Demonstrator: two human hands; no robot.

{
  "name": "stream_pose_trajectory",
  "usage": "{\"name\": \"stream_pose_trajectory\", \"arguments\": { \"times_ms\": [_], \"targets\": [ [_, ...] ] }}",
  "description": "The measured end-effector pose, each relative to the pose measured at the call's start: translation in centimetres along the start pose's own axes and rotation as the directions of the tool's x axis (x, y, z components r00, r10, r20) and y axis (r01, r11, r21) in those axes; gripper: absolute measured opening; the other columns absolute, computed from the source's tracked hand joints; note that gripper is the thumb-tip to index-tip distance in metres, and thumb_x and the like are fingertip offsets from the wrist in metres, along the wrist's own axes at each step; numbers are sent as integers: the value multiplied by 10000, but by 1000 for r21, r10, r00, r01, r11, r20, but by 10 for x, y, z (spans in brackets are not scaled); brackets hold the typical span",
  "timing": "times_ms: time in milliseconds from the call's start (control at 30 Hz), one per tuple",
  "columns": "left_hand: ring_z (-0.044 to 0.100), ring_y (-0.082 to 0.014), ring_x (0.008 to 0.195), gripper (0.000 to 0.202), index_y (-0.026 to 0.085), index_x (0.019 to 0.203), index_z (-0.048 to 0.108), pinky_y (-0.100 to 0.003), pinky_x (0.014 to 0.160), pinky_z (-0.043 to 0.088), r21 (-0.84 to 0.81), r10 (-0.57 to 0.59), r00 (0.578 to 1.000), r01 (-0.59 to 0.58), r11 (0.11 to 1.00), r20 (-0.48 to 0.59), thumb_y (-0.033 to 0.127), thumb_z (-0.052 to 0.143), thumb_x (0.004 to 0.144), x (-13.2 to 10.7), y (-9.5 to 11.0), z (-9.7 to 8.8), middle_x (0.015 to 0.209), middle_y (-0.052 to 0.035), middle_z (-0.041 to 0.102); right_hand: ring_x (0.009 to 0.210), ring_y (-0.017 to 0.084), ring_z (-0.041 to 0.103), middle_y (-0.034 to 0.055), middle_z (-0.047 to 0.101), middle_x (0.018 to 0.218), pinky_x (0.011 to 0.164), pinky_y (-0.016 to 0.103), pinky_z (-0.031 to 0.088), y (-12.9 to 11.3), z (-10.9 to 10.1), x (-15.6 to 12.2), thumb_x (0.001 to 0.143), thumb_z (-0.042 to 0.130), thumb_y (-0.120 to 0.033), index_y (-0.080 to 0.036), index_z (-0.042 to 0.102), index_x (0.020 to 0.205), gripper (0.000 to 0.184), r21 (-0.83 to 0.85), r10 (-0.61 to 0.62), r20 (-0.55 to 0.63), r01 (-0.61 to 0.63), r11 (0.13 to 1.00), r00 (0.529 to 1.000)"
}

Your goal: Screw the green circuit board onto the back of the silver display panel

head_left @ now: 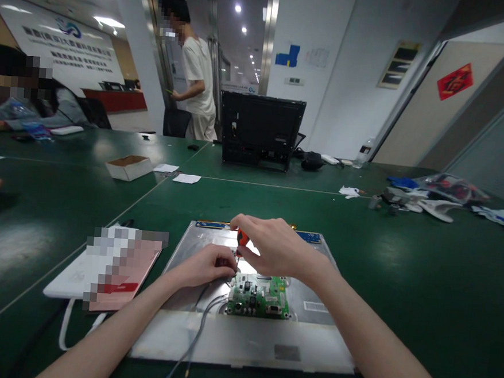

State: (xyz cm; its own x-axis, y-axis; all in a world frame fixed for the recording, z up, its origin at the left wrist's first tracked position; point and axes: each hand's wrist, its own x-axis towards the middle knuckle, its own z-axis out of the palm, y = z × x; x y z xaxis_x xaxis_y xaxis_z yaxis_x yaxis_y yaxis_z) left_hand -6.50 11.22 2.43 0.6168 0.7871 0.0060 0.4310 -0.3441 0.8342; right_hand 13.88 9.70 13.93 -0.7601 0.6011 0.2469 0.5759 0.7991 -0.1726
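Note:
A silver metal panel [241,338] lies flat on the green table in front of me, with a green circuit board [259,296] mounted near its middle. My right hand [274,245] is closed round an orange-handled screwdriver [242,237], its tip pointing down at the board's upper left corner. My left hand [206,266] rests on the panel just left of the board, fingers curled in a pinch by the screwdriver tip; what they hold is hidden. Grey cables [199,323] run from the board toward the near edge.
A white and pink flat item [99,276] lies left of the panel. Farther back stand a black monitor [260,129] and a small cardboard box [128,166]. Clutter [433,196] lies at the right. One person stands at the door, another sits at far left.

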Motion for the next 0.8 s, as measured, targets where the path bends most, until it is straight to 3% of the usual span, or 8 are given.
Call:
{"name": "stream_pose_trajectory", "arguments": {
  "times_ms": [467, 800],
  "targets": [
    [588, -135, 692, 77, 155, 805, 693, -230, 650, 438, 1, 0, 1000, 0, 1000, -3, 165, 622, 779, 0, 0, -2, 752, 1, 673, 645, 120, 538, 32, 671, 931, 530, 265, 241, 0, 1, 4, 886, 493, -249, -190, 510, 1034, 161, -14, 10, -10, -10, 1000, 1000],
    [615, -147, 737, 118, 155, 841, 693, -242, 701, 465, -37, 20, 1000, -19, 999, 14, 120, 616, 759, 0, 2, -3, 798, -7, 698, 631, 114, 520, 55, 656, 966, 524, 261, 226, -4, 0, 1, 862, 465, -204, -176, 491, 1112, 254, 3, -12, -7, 12, 1000, 1000]
  ]
}}
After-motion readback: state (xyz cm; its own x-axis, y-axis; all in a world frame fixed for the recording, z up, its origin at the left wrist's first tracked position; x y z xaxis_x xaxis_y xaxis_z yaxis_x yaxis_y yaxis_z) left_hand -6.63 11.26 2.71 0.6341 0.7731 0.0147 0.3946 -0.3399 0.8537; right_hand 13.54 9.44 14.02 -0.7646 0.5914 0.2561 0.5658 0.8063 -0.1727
